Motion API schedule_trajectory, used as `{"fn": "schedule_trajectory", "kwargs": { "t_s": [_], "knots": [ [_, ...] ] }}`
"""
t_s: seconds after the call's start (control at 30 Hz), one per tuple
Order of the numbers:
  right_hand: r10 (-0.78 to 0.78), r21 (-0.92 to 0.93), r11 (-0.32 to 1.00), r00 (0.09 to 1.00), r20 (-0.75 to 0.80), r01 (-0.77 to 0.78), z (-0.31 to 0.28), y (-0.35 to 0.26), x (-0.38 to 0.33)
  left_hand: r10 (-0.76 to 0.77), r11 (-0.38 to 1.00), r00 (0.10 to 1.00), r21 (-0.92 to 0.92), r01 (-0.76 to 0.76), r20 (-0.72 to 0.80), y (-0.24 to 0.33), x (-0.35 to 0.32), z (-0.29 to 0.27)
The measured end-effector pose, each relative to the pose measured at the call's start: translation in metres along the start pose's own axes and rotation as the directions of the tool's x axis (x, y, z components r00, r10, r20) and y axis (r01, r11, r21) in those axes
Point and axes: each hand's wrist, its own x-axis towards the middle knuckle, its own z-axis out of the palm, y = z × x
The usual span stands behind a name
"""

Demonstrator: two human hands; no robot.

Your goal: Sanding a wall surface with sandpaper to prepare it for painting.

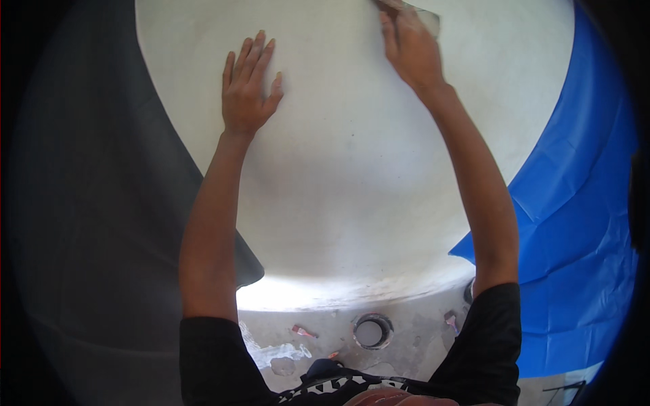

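White surface (338,155): we find the left hand (247,101) spread on its left. On its right, the right hand (414,57) grips a flat tool (430,20).

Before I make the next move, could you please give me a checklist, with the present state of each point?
1. Left hand flat on the white surface, fingers extended: ok.
2. Right hand gripping the flat tool: ok.
3. Whole tool visible: not ok, the upper picture edge cuts it off.
4. Both hands clear of the dark sheet and blue sheet: ok.
5. Round pot upright on the floor: ok.
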Motion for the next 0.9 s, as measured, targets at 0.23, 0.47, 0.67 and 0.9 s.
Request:
{"fn": "schedule_trajectory", "kwargs": {
  "t_s": [0.23,0.47,0.67,0.9],
  "knots": [
    [0.002,-0.081,0.997,1.0,0.001,-0.002,0.07,-0.035,-0.117,-0.006,1.0,1.0,0.001,0.006,-0.002,0.005,-0.002,0.003],
    [0.003,0.035,0.999,0.929,0.369,-0.017,0.092,-0.095,-0.265,0.022,1.0,0.999,0.002,-0.022,-0.047,-0.006,-0.005,0.011],
    [-0.293,0.165,0.954,0.659,0.693,0.251,0.063,-0.124,-0.43,0.025,1.0,0.996,-0.001,-0.026,-0.085,0.004,0.001,0.01],
    [-0.125,0.277,0.943,0.573,0.81,-0.186,-0.019,-0.202,-0.475,0.021,0.999,0.996,-0.026,-0.023,-0.085,0.006,-0.002,-0.005]
  ]
}}
